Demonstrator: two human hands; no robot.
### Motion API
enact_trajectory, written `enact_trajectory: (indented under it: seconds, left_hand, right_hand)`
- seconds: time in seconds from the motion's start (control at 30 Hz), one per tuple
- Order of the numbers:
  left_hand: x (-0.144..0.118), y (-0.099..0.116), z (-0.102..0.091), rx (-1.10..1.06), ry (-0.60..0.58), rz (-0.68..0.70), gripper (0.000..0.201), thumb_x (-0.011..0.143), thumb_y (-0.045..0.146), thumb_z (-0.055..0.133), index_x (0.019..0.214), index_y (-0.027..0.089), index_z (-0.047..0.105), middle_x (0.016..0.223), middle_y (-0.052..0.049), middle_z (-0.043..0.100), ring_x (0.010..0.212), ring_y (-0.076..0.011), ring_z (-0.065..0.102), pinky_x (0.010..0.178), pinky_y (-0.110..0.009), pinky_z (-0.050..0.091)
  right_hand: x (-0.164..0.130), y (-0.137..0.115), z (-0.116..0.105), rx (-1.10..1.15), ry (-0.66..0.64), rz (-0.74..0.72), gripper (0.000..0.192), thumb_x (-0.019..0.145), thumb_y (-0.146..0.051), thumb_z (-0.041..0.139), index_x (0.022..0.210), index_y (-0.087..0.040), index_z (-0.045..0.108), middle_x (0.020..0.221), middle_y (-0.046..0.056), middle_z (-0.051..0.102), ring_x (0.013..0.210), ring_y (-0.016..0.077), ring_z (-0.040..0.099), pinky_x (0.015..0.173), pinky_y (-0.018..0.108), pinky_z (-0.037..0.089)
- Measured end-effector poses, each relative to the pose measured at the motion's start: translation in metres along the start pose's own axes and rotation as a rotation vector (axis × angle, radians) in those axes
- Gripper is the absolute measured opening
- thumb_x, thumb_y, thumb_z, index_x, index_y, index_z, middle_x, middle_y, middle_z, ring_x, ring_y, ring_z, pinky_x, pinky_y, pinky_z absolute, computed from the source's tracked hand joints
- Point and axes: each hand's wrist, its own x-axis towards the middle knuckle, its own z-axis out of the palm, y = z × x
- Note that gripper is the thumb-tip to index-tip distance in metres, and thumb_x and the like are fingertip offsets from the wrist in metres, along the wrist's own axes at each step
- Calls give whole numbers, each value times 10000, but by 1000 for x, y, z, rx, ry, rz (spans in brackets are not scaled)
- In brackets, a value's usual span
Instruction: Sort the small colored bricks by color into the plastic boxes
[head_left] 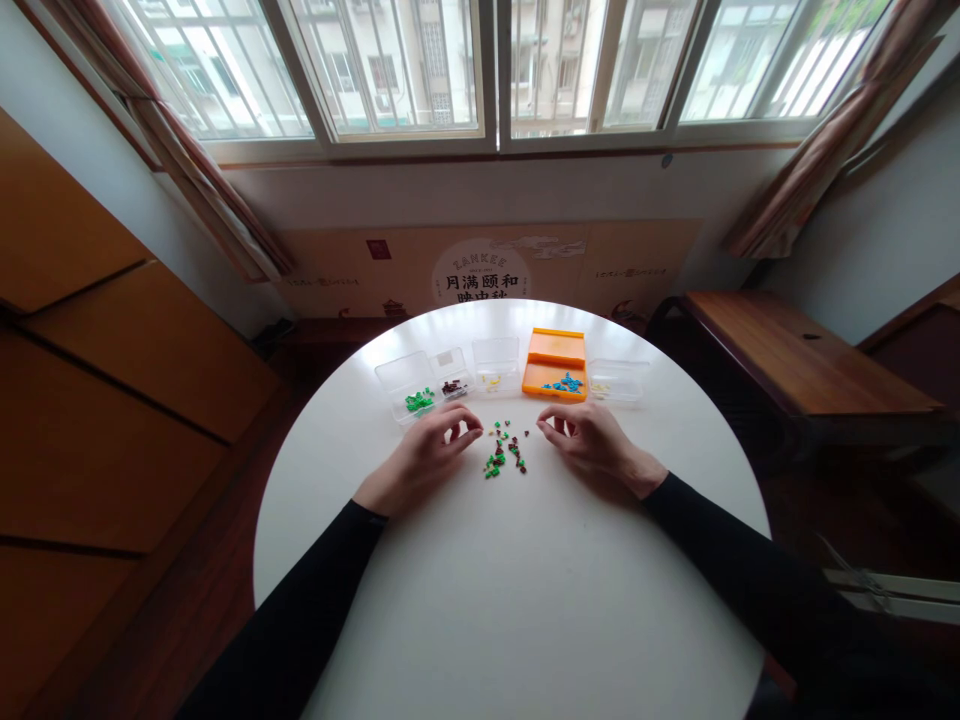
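Observation:
Small green, dark brown and yellowish pieces lie loosely scattered on the white table between my hands. To their left, my left hand rests with fingers curled and the fingertips close to the thumb. On the other side, my right hand is bent in a similar pinch, its tips near a single dark piece on the tabletop. Anything between the fingertips of either hand is too small to make out. Both hands are apart from the boxes behind them.
Beyond my hands stand open clear boxes with green pieces, dark brown pieces and yellow pieces. An orange box holds blue pieces. Another clear box sits right of it. The round table faces a window.

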Motion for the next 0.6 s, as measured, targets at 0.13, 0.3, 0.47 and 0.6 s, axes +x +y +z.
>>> enact_trajectory:
  seconds: [0.13, 0.3, 0.47, 0.6]
  left_hand:
    - [5, -2, 3, 121, 111, 1, 196, 1114, 348, 646, 1018, 211, 749, 1042, -53, 726, 813, -157, 634, 776, -287, 511]
    - [21, 0, 2, 316, 190, 8, 187, 1122, 334, 623, 1028, 209, 725, 1051, -41, 732, 742, -151, 622, 790, -313, 508]
    - [44, -1, -3, 424, 208, -17, 210, 1123, 352, 635, 1001, 203, 718, 1046, -40, 745, 743, -166, 636, 793, -330, 491]
    - [58, -6, 1, 437, 209, -46, 176, 1112, 311, 647, 1004, 195, 722, 1047, -52, 745, 767, -180, 648, 748, -321, 473]
  right_hand:
    - [1, -2, 0, 12, -21, -9, 123, 1011, -266, 699, 989, -231, 815, 708, -25, 729, 601, 127, 636, 649, 258, 422]
    - [2, -1, 1, 6, -37, 5, 141, 1025, -280, 695, 1024, -230, 826, 721, -14, 739, 595, 125, 614, 639, 260, 406]
    - [3, -1, 1, 11, -58, 10, 145, 1032, -301, 695, 1020, -236, 824, 717, -15, 735, 592, 127, 611, 630, 260, 396]
    - [4, -2, -2, 20, -55, 11, 140, 1029, -288, 695, 1023, -239, 825, 711, -21, 728, 595, 124, 615, 636, 256, 400]
